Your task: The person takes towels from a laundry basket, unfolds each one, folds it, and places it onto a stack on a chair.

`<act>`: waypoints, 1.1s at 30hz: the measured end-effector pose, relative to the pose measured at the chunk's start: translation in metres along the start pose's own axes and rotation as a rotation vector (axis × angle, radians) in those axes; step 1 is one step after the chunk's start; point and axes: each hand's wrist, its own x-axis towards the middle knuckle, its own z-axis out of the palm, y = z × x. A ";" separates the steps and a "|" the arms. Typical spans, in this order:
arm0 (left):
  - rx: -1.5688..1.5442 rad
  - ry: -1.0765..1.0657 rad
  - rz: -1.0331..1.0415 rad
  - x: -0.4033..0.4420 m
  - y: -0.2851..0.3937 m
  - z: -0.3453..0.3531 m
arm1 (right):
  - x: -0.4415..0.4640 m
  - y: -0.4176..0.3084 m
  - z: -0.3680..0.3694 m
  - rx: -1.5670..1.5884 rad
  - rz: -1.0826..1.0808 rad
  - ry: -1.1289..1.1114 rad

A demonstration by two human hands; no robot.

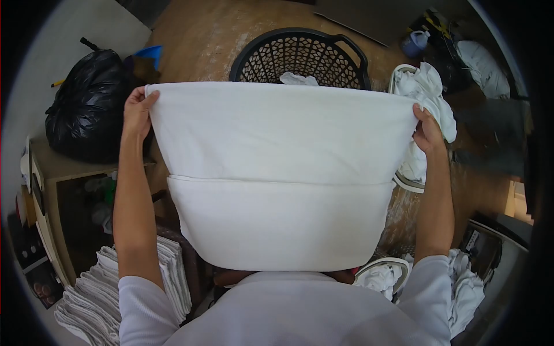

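A large white towel (277,138) is stretched out in front of me, its upper edge pulled nearly straight between my hands. My left hand (139,111) pinches the top left corner, thumb on the near side. At the top right corner, my right hand (426,128) grips the cloth the same way. A fold or second edge runs across the towel's middle, and its lower part drapes over my lap. Just beyond the top edge stands a black plastic laundry basket (254,64), partly hidden by the towel, with a piece of white cloth (299,79) inside.
Stacks of folded white towels (101,294) lie at lower left. A black garbage bag (86,109) sits on a wooden cabinet (78,167). To the right are containers heaped with white cloths (424,86), and more white cloths (464,294) at lower right. A bluish jug (414,44) stands farther back.
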 end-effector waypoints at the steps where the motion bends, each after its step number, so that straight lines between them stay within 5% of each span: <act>1: 0.018 -0.005 0.051 -0.003 0.005 0.000 | -0.009 -0.005 0.000 -0.024 -0.020 0.005; 3: 0.057 -0.067 0.123 -0.026 0.028 -0.004 | -0.037 -0.015 -0.004 -0.073 -0.052 0.013; 7: 0.677 0.012 0.343 -0.152 0.086 0.002 | -0.138 -0.001 -0.043 -0.007 -0.270 -0.003; 9: 0.803 0.018 0.120 -0.216 0.085 -0.026 | -0.196 0.024 -0.064 0.006 -0.359 -0.119; 15: 1.325 -0.122 -0.058 -0.307 0.047 -0.038 | -0.275 0.118 -0.124 -0.114 0.059 -0.053; 16: 1.349 -0.122 -0.074 -0.312 0.040 -0.039 | -0.281 0.124 -0.129 -0.081 0.176 -0.033; 26: 1.320 -0.025 -0.137 -0.329 0.036 -0.060 | -0.303 0.108 -0.138 -0.039 -0.001 -0.122; 33: 1.483 -0.334 -0.325 -0.332 -0.006 -0.039 | -0.273 0.161 -0.124 -0.494 0.410 -0.132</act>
